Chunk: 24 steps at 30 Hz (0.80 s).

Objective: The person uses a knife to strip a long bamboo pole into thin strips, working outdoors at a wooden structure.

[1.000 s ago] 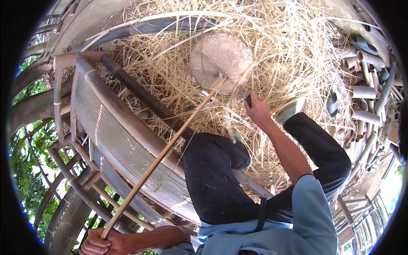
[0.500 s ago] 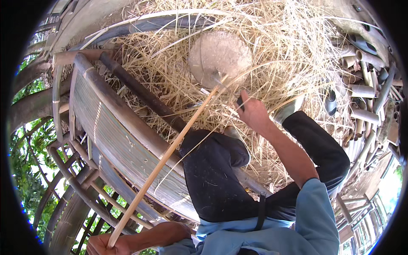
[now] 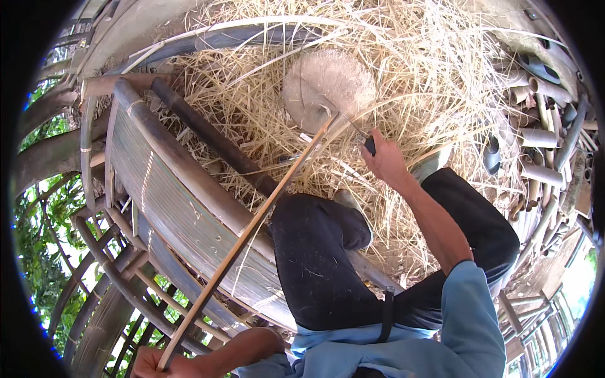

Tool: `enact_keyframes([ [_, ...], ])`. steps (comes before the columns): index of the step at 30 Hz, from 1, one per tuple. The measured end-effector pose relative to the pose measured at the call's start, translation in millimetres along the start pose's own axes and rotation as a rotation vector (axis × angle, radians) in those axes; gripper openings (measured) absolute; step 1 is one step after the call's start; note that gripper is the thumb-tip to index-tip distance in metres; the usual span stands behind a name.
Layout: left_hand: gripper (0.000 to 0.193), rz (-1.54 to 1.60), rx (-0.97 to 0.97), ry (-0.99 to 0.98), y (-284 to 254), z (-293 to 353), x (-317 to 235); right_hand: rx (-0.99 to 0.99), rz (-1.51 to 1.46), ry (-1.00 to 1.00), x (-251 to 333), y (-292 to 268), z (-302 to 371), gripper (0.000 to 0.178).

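Note:
My left hand (image 3: 159,363), at the lower left, is closed around the near end of a long bamboo strip (image 3: 242,240). The strip slants up across my bent left knee, its far end at the near edge of a round, flat-topped block (image 3: 337,79). Now a narrow pale face and a dark side show along it. In my right hand (image 3: 386,160) is a knife (image 3: 370,146), gripped by its black handle. Its thin blade points up and left, meeting or crossing the strip's far end; whether it bites in, I cannot tell.
Straw-like bamboo shavings (image 3: 435,69) cover the ground around the block. A slatted bamboo bench (image 3: 183,195) lies at the left, beside a dark pole (image 3: 214,135). Cut bamboo tubes (image 3: 539,135) are stacked at the right. A dark sandal (image 3: 491,153) lies near them.
The bamboo strip has turned about its length, from a broad pale face to a narrower one with a dark side. My right hand and the knife have shifted slightly right and up.

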<state>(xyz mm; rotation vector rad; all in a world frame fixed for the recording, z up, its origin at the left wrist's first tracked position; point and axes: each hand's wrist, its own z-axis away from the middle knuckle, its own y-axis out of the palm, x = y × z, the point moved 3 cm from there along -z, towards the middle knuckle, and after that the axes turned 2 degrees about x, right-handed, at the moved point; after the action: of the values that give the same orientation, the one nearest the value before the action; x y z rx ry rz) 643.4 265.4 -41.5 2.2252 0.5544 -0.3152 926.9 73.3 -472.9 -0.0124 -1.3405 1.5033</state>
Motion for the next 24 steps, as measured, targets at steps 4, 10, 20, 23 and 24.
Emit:
enact_keyframes([
  [4,0.046,-0.101,0.101,-0.101,24,5,18,-0.067,-0.042,-0.044,29,-10,20,0.036],
  [10,0.038,-0.306,0.188,-0.026,31,22,6,-0.121,-0.143,-0.247,102,-38,52,0.030],
  [20,0.048,-0.274,0.140,-0.052,22,20,12,-0.087,-0.175,-0.287,90,-46,37,0.025],
  [23,0.048,-0.263,0.136,-0.013,23,18,12,-0.122,-0.149,-0.457,86,-41,33,0.024],
  [24,0.048,-0.283,0.127,0.013,23,17,12,-0.084,-0.167,-0.270,64,-33,16,0.024],
])
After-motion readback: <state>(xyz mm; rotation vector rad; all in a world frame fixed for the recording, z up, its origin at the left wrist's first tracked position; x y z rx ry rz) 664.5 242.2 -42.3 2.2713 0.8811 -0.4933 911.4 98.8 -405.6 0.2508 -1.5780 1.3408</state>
